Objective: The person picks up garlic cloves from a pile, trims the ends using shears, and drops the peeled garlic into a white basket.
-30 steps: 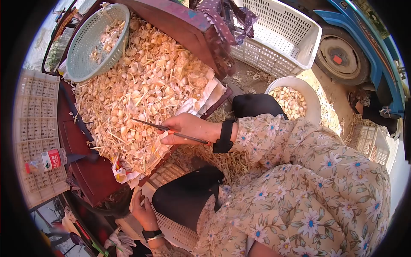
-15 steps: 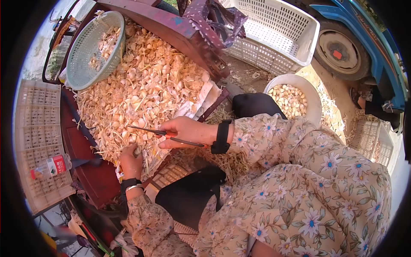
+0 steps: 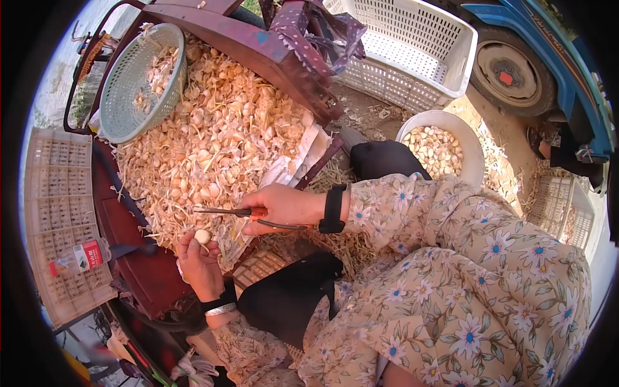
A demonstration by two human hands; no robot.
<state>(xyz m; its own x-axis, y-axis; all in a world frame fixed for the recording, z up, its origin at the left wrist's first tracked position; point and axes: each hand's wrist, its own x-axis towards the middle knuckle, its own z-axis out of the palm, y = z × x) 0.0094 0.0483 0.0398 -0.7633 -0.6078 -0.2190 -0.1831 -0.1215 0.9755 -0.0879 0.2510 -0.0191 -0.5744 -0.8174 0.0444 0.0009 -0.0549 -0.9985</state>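
Observation:
Between the fingertips of my left hand (image 3: 201, 267) is a pale, round garlic bulb (image 3: 202, 237), held at the near edge of the heap. My right hand (image 3: 284, 205) grips a pair of scissors (image 3: 225, 211) with orange-red on the handles; the dark blades point left, just above and beside the garlic bulb, apart from it. Beyond both hands spreads a large heap of garlic (image 3: 213, 135) mixed with dry skins and stalks, lying on a dark red metal bed.
A pale green colander (image 3: 115, 106) leans on the heap's far left. On the right, a white bucket (image 3: 476, 151) holds trimmed garlic. Behind it stands a white plastic crate (image 3: 400, 80), near a blue vehicle's wheel (image 3: 512, 72). A plastic bottle (image 3: 80, 257) lies by the left crate (image 3: 64, 193).
My left hand has drawn back slightly from the heap and turned, bringing a garlic bulb into view in its fingers. My right hand with the scissors has shifted slightly downward.

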